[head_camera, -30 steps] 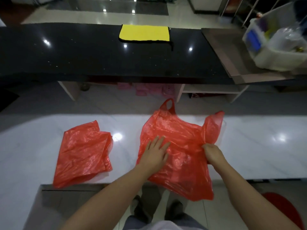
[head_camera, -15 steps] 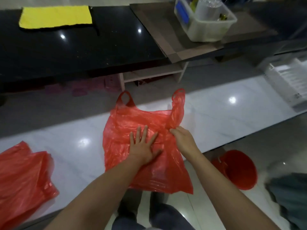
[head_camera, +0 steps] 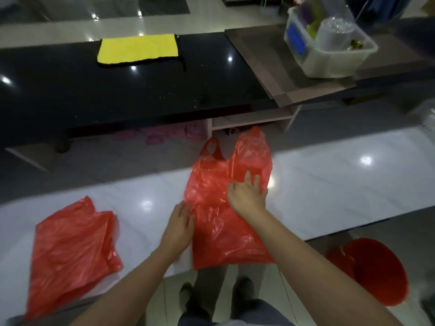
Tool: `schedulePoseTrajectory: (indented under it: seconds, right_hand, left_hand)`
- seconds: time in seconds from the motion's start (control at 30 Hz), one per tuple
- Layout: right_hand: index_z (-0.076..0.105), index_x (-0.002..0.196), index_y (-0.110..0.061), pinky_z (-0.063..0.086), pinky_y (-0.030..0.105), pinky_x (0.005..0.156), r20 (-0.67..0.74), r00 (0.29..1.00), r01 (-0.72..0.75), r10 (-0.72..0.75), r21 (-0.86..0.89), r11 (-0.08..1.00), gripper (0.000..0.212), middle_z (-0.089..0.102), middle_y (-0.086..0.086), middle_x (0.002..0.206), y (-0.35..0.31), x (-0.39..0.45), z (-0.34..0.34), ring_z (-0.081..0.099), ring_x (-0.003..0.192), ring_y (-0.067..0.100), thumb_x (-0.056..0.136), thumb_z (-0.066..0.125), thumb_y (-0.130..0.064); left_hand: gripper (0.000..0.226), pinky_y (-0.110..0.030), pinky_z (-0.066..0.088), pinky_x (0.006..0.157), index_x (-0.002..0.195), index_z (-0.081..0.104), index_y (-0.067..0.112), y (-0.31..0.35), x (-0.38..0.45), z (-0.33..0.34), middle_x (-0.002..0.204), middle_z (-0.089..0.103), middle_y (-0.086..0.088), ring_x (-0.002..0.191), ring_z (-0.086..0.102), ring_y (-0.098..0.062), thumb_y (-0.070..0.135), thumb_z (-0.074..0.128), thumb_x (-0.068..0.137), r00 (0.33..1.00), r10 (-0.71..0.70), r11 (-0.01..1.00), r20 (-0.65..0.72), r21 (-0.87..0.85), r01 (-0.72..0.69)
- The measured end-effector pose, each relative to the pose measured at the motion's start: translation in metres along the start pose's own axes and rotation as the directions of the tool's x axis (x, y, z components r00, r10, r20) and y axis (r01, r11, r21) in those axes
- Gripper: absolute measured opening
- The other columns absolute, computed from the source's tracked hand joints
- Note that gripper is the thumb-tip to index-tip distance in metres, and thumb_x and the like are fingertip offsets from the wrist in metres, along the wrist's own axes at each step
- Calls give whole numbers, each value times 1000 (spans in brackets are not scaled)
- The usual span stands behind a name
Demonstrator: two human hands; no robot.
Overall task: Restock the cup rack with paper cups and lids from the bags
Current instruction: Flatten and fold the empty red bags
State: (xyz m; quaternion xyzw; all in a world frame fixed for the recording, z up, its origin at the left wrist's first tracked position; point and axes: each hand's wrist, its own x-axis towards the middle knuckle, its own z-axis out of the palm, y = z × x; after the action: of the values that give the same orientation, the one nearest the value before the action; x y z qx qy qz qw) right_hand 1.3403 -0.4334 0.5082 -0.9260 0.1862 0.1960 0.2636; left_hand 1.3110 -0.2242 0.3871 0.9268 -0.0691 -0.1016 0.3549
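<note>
An empty red plastic bag (head_camera: 219,234) lies flat on the white marble counter (head_camera: 341,187), its lower part hanging over the near edge. My right hand (head_camera: 247,196) presses on the bag's upper right part with fingers spread. My left hand (head_camera: 177,225) rests at the bag's left edge, fingers loosely extended, touching the plastic. A second red bag (head_camera: 70,250) lies crumpled and flat on the counter to the left. No cups, lids or rack show here.
Beyond the counter runs a black worktop (head_camera: 117,90) with a yellow cloth (head_camera: 137,48). A translucent bin (head_camera: 329,43) with containers stands at the back right. A red bucket (head_camera: 374,271) sits on the floor at the right, near my feet.
My right hand folded the bag's right side over and moved onto its upper part. My left hand slid off the bag's middle to its left edge. The view swung.
</note>
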Motion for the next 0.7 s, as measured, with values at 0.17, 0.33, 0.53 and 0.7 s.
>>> schedulePoseTrajectory:
  seconds: [0.17, 0.33, 0.53, 0.7]
  right_hand:
    - [47, 144, -23, 3, 81, 108, 149, 989, -27, 12, 97, 995, 46, -13, 10, 167, -42, 3, 43, -17, 150, 45, 103, 28, -29]
    - [31, 154, -16, -7, 70, 115, 307, 951, -20, 26, -22, 1000, 55, 7, 0, 168, -67, 16, 85, -18, 148, 49, 101, 17, -18]
    - [8, 160, -34, -1, 51, 123, 337, 916, -219, 220, -40, 975, 56, -19, 8, 166, -79, 19, 98, -10, 151, 44, 107, 20, -47]
    - [7, 160, -12, 29, 41, 118, 393, 890, -223, 231, -67, 972, 60, -6, 23, 165, -77, 28, 98, 13, 151, 42, 107, 31, -28]
  left_hand:
    - [41, -18, 38, 108, 145, 45, 31, -4, -14, -10, 135, 45, 11, 119, 46, 5, 22, 43, 105, 986, 146, 979, 87, -159, -131]
    - [39, -21, 34, 112, 141, 47, 35, -5, -22, -34, 144, 50, 11, 135, 47, -8, 28, 37, 105, 986, -85, 884, 143, -446, 141]
    - [48, -33, 39, 109, 150, 41, 28, 1, -44, -53, 154, 46, 0, 135, 46, -14, 48, 37, 107, 935, -350, 849, 51, -404, 340]
    - [107, -39, 50, 103, 155, 23, 32, 15, -46, -44, 153, 46, -2, 131, 55, -25, 93, 51, 72, 846, -423, 776, 326, -352, 523]
